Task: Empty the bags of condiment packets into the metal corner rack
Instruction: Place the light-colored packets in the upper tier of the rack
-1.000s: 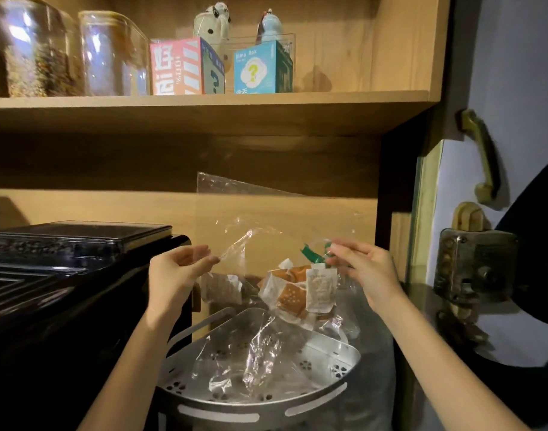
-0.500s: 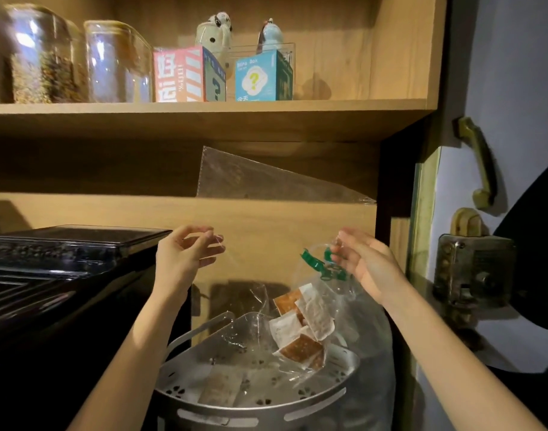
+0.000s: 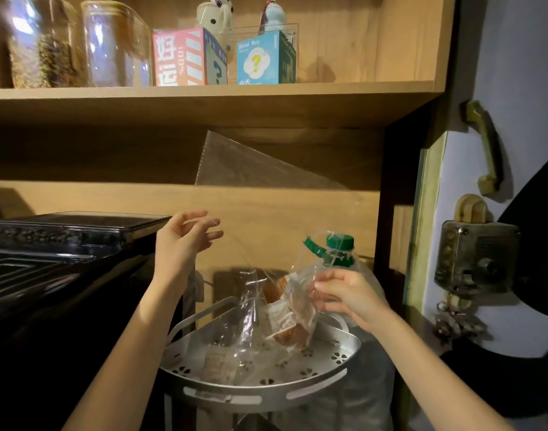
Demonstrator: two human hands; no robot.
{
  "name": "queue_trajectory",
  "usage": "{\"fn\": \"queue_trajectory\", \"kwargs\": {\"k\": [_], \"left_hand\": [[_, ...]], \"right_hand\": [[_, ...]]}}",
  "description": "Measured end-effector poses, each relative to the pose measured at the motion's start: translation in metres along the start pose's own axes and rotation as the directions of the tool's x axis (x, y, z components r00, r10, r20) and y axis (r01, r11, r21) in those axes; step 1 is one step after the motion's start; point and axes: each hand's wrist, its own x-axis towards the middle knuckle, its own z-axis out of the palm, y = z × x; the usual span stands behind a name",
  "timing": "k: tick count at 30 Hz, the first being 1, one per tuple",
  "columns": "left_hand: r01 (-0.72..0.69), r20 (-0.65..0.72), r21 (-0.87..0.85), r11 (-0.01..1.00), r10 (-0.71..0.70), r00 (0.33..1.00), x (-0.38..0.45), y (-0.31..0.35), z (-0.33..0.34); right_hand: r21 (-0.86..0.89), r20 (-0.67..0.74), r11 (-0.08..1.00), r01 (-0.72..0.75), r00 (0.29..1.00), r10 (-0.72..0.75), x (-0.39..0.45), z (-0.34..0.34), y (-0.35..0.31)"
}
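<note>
- The right hand (image 3: pixel 349 298) pinches a clear plastic bag (image 3: pixel 297 301) between thumb and fingers, just above the metal corner rack (image 3: pixel 322 382).
- Inside that bag are brown and white condiment packets (image 3: pixel 290 321); the lowest of them hang down to the rack's perforated floor, near its back right side.
- The left hand (image 3: pixel 182 247) is raised higher, to the left of the bag, with fingers spread apart. A thin clear film runs near its fingertips, but whether the hand grips it cannot be told.
- More crumpled clear plastic (image 3: pixel 248 346) lies in the middle of the rack, with a pale packet (image 3: pixel 218 359) flat on the floor beneath it.
- A bottle with a green cap (image 3: pixel 339 244) stands just behind the right hand, beside the rack.
- A black appliance (image 3: pixel 61 253) sits to the left of the rack.
- On the wooden shelf (image 3: pixel 204 101) above stand two glass jars (image 3: pixel 76 45), a pink box (image 3: pixel 185 59) and a blue box (image 3: pixel 263 59).
</note>
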Motion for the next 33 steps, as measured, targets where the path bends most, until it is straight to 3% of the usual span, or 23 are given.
{"fn": "queue_trajectory", "kwargs": {"k": [2,5,8,12,18,22,28,33], "left_hand": [[0.027,0.059,0.019,0.999,-0.028,0.998,0.000,0.000,-0.004],[0.004,0.173,0.156,0.988,-0.031,0.985,-0.003,-0.005,-0.008],[-0.019,0.137,0.193,0.981,-0.007,0.991,-0.003,-0.008,-0.008],[-0.075,0.055,0.224,0.972,0.064,0.996,0.005,-0.007,-0.004],[-0.096,-0.089,0.262,0.960,0.123,0.988,0.010,-0.006,-0.001],[-0.114,-0.155,0.278,0.954,0.162,0.975,0.009,-0.003,0.003],[-0.212,-0.090,0.237,0.948,0.239,0.967,0.009,0.014,0.008],[-0.116,-0.006,0.116,0.987,0.117,0.993,0.011,0.032,0.008]], "right_hand": [[-0.016,-0.107,0.998,0.066,0.992,-0.068,0.003,0.002,-0.004],[-0.069,-0.114,0.992,0.107,0.987,-0.115,0.004,0.006,-0.010],[-0.084,-0.122,0.988,0.127,0.983,-0.137,0.005,0.011,-0.010],[-0.090,-0.017,0.983,0.161,0.987,-0.163,0.001,0.014,-0.013],[-0.049,-0.141,0.955,0.292,0.945,-0.297,0.002,0.007,-0.028],[-0.092,-0.153,0.943,0.318,0.932,-0.329,0.005,0.005,-0.038],[-0.002,-0.177,0.914,0.405,0.900,-0.399,0.005,-0.001,-0.066],[0.059,-0.234,0.891,0.451,0.873,-0.427,-0.001,-0.010,-0.089]]}}
